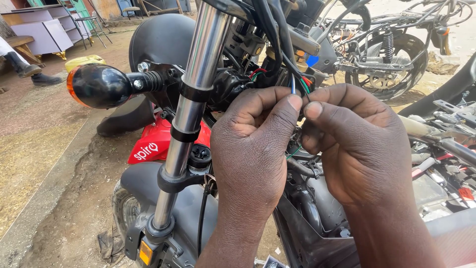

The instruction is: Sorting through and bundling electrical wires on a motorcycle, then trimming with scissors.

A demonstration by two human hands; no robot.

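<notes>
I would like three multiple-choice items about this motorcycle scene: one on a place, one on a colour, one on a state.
1. Where is the turn signal?
A. left of the fork tube
B. right of it
C. on the ground

2. What colour is the panel behind the fork?
A. blue
B. red
C. white

3. What are both hands doing?
A. resting open
B. gripping the fork
C. pinching thin wires

Key: 1 A, it juts out at the left; 2 B, clearly red; 3 C, left hand and right hand meet at the wires.

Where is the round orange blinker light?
In the head view, the orange-tipped turn signal sticks out at upper left, left of the shiny fork tube, above the red panel.
</notes>
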